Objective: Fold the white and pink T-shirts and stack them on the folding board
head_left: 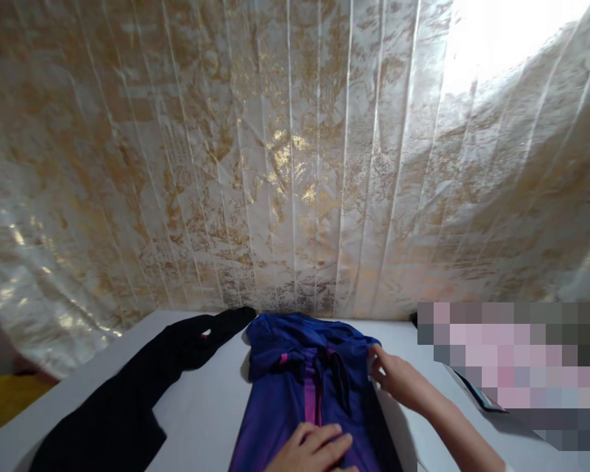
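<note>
A blue-purple garment (275, 406) lies on the white table in front of me, with a pink-purple strip running down its middle. Its far part is bunched up in folds. My left hand (311, 449) rests flat on the garment near the bottom of the view, holding nothing, its fingers stretched over the lower end of the strip. At the garment's upper right edge, my right hand (393, 375) is closed in a pinch on the fabric.
A black garment (122, 400) stretches along the table's left side. On the right lies a dark-edged flat object (491, 401), mostly hidden by pixelation. A shiny gold and silver curtain (295, 164) hangs behind the white table (206, 406). Yellow cloth (10, 400) shows at far left.
</note>
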`<move>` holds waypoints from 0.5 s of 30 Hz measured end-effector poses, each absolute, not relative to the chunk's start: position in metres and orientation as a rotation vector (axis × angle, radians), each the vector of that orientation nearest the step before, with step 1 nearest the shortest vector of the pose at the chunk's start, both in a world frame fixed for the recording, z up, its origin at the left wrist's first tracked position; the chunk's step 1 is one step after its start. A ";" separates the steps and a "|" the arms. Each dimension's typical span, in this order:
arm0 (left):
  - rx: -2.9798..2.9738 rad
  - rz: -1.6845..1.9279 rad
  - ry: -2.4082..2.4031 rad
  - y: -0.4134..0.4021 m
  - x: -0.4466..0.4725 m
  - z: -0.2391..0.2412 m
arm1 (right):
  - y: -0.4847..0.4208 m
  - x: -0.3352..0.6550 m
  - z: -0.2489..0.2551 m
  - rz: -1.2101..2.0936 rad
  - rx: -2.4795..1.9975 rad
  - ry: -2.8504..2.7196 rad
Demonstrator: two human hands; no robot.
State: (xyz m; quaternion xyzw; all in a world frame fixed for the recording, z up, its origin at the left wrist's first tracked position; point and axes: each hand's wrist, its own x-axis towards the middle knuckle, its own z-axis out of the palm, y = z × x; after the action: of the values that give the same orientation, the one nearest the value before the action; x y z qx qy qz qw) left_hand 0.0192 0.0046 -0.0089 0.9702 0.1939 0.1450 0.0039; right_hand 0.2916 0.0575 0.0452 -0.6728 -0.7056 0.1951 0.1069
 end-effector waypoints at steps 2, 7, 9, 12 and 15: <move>2.986 0.366 0.702 0.031 0.039 -0.006 | 0.090 0.300 0.042 0.575 -2.049 -1.963; 2.756 0.312 0.887 0.058 0.058 -0.022 | 0.153 0.308 0.023 0.483 -2.188 -1.794; 2.746 0.370 0.781 0.056 0.056 -0.019 | 0.173 0.312 0.018 0.403 -2.222 -1.787; 2.640 0.583 0.849 0.066 0.048 0.007 | 0.193 0.319 0.012 0.291 -2.238 -1.795; 2.560 0.585 1.355 0.112 0.032 0.036 | 0.199 0.319 0.005 0.221 -2.197 -1.832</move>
State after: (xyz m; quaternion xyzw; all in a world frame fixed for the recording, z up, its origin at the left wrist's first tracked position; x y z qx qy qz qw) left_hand 0.0324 0.1120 0.0358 0.8626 0.4565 0.1970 0.0933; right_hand 0.3195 0.1992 0.0054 -0.7585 -0.6327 0.0762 0.1358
